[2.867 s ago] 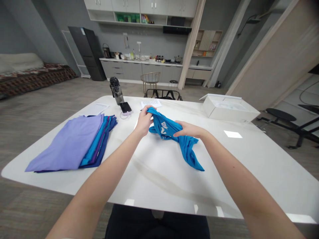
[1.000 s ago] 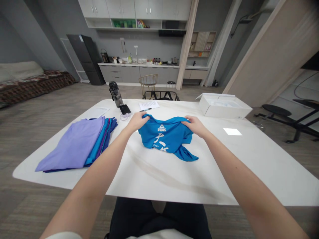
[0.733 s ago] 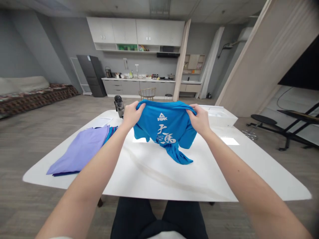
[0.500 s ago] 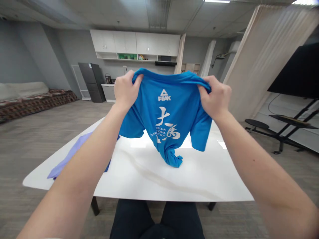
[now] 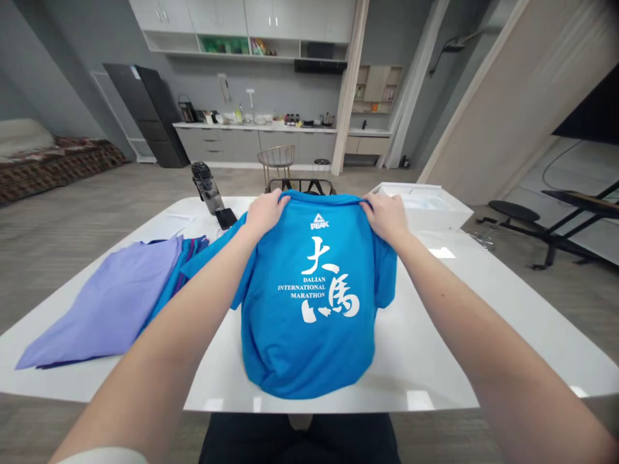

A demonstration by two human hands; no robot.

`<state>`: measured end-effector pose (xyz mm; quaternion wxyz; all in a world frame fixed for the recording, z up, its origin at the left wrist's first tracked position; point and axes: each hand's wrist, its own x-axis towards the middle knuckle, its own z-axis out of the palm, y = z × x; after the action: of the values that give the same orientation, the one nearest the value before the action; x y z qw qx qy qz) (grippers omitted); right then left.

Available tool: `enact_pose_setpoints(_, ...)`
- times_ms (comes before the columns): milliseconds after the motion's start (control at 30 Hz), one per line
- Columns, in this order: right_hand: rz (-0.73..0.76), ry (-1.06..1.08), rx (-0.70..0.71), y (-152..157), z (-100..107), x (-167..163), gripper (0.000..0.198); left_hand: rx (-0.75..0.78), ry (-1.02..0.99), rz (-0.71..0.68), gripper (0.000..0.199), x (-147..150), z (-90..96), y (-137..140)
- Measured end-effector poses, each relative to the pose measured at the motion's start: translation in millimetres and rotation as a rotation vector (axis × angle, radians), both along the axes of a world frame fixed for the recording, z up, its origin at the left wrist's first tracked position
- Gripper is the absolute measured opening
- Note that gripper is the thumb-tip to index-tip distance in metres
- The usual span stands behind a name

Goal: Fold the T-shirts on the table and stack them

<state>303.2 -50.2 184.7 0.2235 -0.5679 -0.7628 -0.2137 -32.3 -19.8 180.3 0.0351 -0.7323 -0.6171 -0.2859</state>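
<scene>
A blue T-shirt (image 5: 271, 322) with white print hangs spread between my hands, its back facing me. My left hand (image 5: 267, 211) grips it at the left shoulder, fingers closed on the cloth. At the right shoulder my right hand (image 5: 385, 216) pinches the fabric the same way. The collar edge is stretched between them. Its lower part bulges toward me and reaches down near the front of the white table (image 5: 435, 367). Both short sleeves droop outward, the left one partly behind my forearm.
Folded clothes, a lilac garment (image 5: 106, 296) on top, lie at the table's left. A dark clear bottle (image 5: 207, 190) stands at the back left, and an open white box (image 5: 425, 206) at the back right. Beyond the table are chairs and a kitchen counter (image 5: 217, 129).
Both hands have come down with the T-shirt, and its twisted lower part has spread out toward me. My view has tilted downward, bringing the bottle and white box into sight.
</scene>
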Motion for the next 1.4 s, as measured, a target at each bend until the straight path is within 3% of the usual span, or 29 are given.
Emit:
enact_pose_setpoints(100,-0.066,-0.036,-0.265,22.0,-88.2,2.6,0.036,-0.209,0.102,-0.048,0.036,-0.4,-86.7,19.7)
enact_pose_setpoints(167,-0.098,-0.032,-0.428,30.7,-134.9,1.9,0.035,-0.335,0.11,-0.073,0.033,-2.6,-133.4,28.1)
enact_pose_setpoints(233,-0.126,-0.006,-0.551,37.6,-167.8,0.4,0.033,-0.425,0.12,-0.067,0.031,-6.1,-167.0,34.7)
enact_pose_setpoints(300,-0.163,0.054,-0.602,45.0,-185.7,-1.0,0.033,-0.457,0.137,-0.039,0.032,-10.0,-184.8,41.6)
enact_pose_setpoints(400,-0.195,0.151,-0.532,62.2,-187.7,-2.3,0.037,-0.409,0.145,-0.011,0.036,-13.1,-182.5,58.5)
enact_pose_setpoints(533,-0.135,0.165,-0.362,105.3,-166.5,-4.8,0.042,-0.216,0.111,-0.008,0.04,-7.6,-149.9,98.6)
enact_pose_setpoints(633,-0.119,0.145,-0.285,145.6,-158.0,-9.0,0.044,-0.109,0.113,0.097,0.044,1.0,-135.9,130.3)
enact_pose_setpoints(733,-0.168,0.157,-0.288,172.8,-168.7,-12.0,0.046,-0.091,0.134,0.189,0.051,6.8,-148.3,146.8)
enact_pose_setpoints(800,-0.211,0.188,-0.335,177.1,-182.8,-10.5,0.049,-0.124,0.151,0.145,0.057,6.8,-167.3,146.4)
enact_pose_setpoints(933,-0.259,0.208,-0.462,155.7,-204.3,3.5,0.047,-0.241,0.16,-0.023,0.06,-2.0,-205.7,127.3)
enact_pose_setpoints(1067,-0.291,0.174,-0.505,112.8,-204.1,22.7,0.047,-0.305,0.074,-0.065,0.065,-17.7,-225.4,100.5)
enact_pose_setpoints(1233,-0.436,0.171,-0.514,54.8,-193.0,41.5,0.047,-0.3,-0.035,0.016,0.063,-45.9,-226.5,61.1)
enact_pose_setpoints(1400,-0.655,0.265,-0.605,12.5,-188.8,59.2,0.051,-0.288,0.052,0.225,0.053,-73.3,-211.2,17.5)
